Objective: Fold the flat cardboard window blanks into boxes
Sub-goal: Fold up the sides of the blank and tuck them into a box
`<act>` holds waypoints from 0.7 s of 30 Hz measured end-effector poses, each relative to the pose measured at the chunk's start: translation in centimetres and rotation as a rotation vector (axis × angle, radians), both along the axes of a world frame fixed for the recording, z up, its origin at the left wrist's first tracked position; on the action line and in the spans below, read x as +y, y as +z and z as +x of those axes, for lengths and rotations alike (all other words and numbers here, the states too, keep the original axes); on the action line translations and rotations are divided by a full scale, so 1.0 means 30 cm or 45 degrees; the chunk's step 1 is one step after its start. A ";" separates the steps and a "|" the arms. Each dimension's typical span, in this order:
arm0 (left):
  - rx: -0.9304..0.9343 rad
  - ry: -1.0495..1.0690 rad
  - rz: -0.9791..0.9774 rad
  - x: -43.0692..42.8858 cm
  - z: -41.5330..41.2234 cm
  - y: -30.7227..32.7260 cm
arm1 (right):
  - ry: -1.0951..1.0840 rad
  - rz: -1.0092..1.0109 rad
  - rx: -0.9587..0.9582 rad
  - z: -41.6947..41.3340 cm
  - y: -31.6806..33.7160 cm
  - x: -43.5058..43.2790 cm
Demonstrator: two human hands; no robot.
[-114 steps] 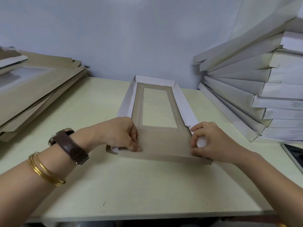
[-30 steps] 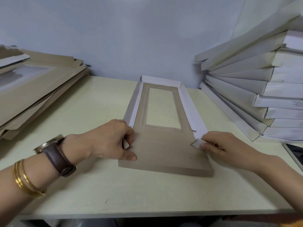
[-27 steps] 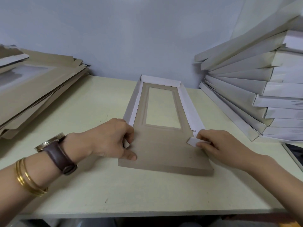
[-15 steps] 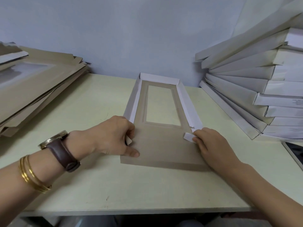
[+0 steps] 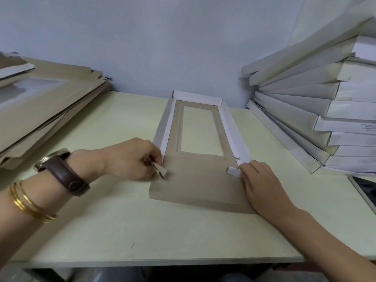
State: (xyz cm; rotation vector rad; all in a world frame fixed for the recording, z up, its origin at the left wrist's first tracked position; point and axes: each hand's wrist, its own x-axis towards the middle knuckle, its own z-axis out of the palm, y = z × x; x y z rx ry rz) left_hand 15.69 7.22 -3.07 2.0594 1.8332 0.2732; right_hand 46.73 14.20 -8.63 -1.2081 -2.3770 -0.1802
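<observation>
A brown cardboard window blank (image 5: 195, 180) lies on the table, long way from me to the wall. Its far end and both long sides stand up as white walls; the near end lies flat. A rectangular window (image 5: 200, 132) is cut in its far half. My left hand (image 5: 130, 157) pinches the small white corner tab (image 5: 160, 169) at the near end of the left wall. My right hand (image 5: 262, 186) lies along the blank's right edge, fingertips pressing the right corner tab (image 5: 233, 171) inward.
A pile of flat brown blanks (image 5: 46, 106) fills the table's left side. Folded white boxes (image 5: 317, 119) are stacked in a leaning heap at the right. A dark flat device (image 5: 366, 190) lies at the far right edge. The table's front edge (image 5: 154, 261) is near me.
My left hand has shifted from pressing the blank's left edge to pinching the left tab, now turned inward. My right hand has slid forward along the right edge, folding its tab in.
</observation>
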 end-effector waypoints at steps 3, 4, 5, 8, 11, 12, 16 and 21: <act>-0.083 -0.019 0.043 0.011 -0.017 0.005 | 0.008 -0.005 -0.003 0.000 0.000 -0.002; -0.096 -0.017 0.069 0.015 -0.018 0.000 | 0.011 -0.003 -0.006 0.002 0.000 -0.002; -0.090 -0.016 0.108 0.019 -0.015 -0.009 | 0.015 0.002 -0.007 0.003 0.000 -0.002; -0.038 0.015 0.246 0.032 0.005 -0.051 | 0.029 0.009 -0.001 0.005 -0.001 -0.002; -0.044 0.042 0.348 0.040 0.019 -0.085 | 0.039 -0.012 -0.002 0.006 -0.002 -0.001; -0.049 0.046 0.381 0.041 0.019 -0.092 | 0.041 -0.019 -0.004 0.007 -0.002 0.000; -0.082 0.022 0.458 0.039 0.023 -0.114 | 0.057 -0.041 0.017 0.009 -0.003 0.008; -0.064 0.025 0.547 0.048 0.021 -0.134 | 0.104 -0.059 0.023 0.006 -0.006 0.039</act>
